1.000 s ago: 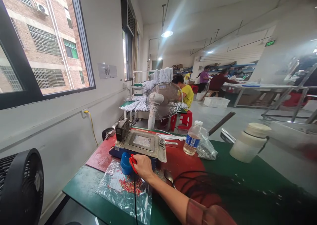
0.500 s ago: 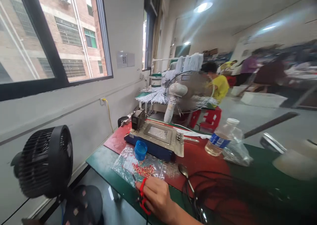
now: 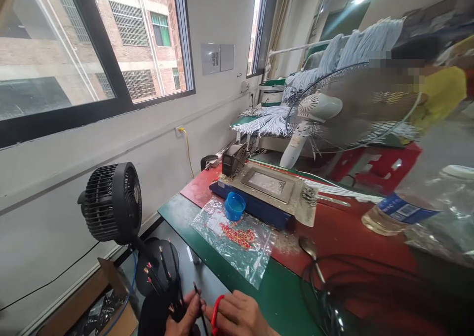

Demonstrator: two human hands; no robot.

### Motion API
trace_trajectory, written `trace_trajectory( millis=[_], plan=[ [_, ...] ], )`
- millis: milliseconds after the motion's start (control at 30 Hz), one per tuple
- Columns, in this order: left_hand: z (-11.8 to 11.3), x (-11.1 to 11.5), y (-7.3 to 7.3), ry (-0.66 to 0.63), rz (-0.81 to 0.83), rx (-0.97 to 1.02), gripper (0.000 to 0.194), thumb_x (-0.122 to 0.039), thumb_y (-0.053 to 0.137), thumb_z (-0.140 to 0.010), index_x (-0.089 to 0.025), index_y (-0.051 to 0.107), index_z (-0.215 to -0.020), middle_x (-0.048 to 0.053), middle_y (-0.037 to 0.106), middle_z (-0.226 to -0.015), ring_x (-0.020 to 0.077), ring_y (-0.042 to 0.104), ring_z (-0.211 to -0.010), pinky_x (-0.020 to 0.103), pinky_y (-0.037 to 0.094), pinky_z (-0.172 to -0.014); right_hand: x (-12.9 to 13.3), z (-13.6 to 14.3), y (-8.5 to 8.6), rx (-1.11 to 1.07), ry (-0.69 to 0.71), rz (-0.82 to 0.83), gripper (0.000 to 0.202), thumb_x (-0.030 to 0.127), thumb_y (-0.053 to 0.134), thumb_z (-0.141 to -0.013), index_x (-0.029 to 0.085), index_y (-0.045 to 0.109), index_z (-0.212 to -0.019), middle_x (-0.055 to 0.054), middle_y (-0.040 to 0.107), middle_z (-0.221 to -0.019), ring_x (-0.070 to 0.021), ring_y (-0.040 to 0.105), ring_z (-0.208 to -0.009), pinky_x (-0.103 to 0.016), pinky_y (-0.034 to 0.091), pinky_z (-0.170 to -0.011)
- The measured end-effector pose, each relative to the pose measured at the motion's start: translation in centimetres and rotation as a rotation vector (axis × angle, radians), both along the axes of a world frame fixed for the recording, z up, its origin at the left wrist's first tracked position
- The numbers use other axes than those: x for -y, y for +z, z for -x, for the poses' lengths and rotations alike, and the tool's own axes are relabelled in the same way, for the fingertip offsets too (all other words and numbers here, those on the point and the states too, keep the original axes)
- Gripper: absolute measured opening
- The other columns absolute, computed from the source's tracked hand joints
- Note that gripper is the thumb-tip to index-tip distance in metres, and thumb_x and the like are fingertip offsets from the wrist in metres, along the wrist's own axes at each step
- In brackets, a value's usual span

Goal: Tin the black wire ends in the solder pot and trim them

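Observation:
At the lower edge, my left hand (image 3: 187, 318) pinches a thin black cable (image 3: 196, 288), its end pointing up. Beside it, my right hand (image 3: 240, 315) has its fingers through the red handle of scissors (image 3: 216, 312); the blades cannot be made out. Several more black cables (image 3: 163, 272) with bared, coloured wire ends stand around my left hand. On the table edge ahead lies a clear plastic bag (image 3: 237, 257), carrying red and yellow bits (image 3: 240, 236) and a blue cup (image 3: 234, 206).
Behind the bag sits a blue heated-looking box (image 3: 255, 205) with a small black fan (image 3: 234, 159). A spoon (image 3: 308, 247), coiled black cable (image 3: 355, 286) and a bottle (image 3: 400, 215) lie to the right. A black fan (image 3: 111, 203) stands left, above a cardboard box (image 3: 118, 281).
The view has swung down and left. My left hand has come into view with the black cables. My right hand, still holding the scissors, now sits beside it, lower than the bag.

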State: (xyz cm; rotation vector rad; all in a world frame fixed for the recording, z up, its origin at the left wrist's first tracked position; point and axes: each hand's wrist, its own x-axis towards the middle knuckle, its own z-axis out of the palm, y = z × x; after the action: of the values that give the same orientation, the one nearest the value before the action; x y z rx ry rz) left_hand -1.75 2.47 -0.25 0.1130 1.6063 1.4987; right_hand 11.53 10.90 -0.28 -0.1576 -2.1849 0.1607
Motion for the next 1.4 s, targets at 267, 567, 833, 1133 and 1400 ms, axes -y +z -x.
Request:
trace_trajectory(
  millis=[267,567,833,1133,1400],
  plan=[
    [0.5,0.3,-0.6,0.032,0.018,-0.008,0.060,-0.053,0.077,-0.037,-0.011,0.065,-0.079,0.003,0.059,-0.041,0.0026,0.034,-0.027,0.016,0.018,-0.032,-0.2,-0.7,1.8,0.479,0.234,1.177,0.039,0.054,0.049,-0.076,0.018,0.062,-0.082,0.001,0.052,-0.070,-0.0112,0.045,-0.062,-0.020,0.034,-0.054],
    [0.2,0.5,-0.5,0.031,0.037,-0.012,0.061,-0.053,0.077,-0.038,-0.012,0.064,-0.081,0.000,0.058,-0.039,0.0051,0.038,-0.029,0.017,0.024,-0.032,-0.3,-0.3,0.2,0.510,0.451,1.424,0.051,0.060,0.047,-0.075,0.011,0.061,-0.070,0.002,0.040,-0.057,-0.0077,0.035,-0.054,-0.018,0.026,-0.047],
    [0.5,0.6,-1.5,-0.013,0.018,0.039,0.058,-0.050,0.077,-0.041,-0.012,0.064,-0.083,0.000,0.057,-0.040,0.0063,0.041,-0.031,0.018,0.026,-0.034,0.1,-0.2,-0.8,0.422,0.556,1.707,0.054,0.064,0.054,-0.070,0.011,0.064,-0.075,0.003,0.043,-0.056,-0.0057,0.035,-0.049,-0.017,0.025,-0.044],
    [0.2,0.6,-0.5,0.001,0.042,0.011,0.055,-0.050,0.078,-0.038,-0.012,0.066,-0.076,0.001,0.057,-0.037,0.0042,0.038,-0.030,0.017,0.023,-0.034,0.0,-0.2,-1.1,0.434,0.552,1.760,0.049,0.062,0.058,-0.068,0.013,0.063,-0.071,0.002,0.044,-0.054,-0.0063,0.036,-0.046,-0.019,0.023,-0.043],
    [0.2,0.6,-0.8,0.013,0.038,0.049,0.054,-0.048,0.078,-0.039,-0.012,0.066,-0.079,0.001,0.058,-0.038,0.0069,0.043,-0.032,0.018,0.025,-0.035,0.2,-0.2,-0.7,0.391,0.564,1.814,0.047,0.060,0.060,-0.067,0.013,0.064,-0.069,0.002,0.044,-0.054,-0.0061,0.035,-0.046,-0.020,0.023,-0.043]
  ],
)
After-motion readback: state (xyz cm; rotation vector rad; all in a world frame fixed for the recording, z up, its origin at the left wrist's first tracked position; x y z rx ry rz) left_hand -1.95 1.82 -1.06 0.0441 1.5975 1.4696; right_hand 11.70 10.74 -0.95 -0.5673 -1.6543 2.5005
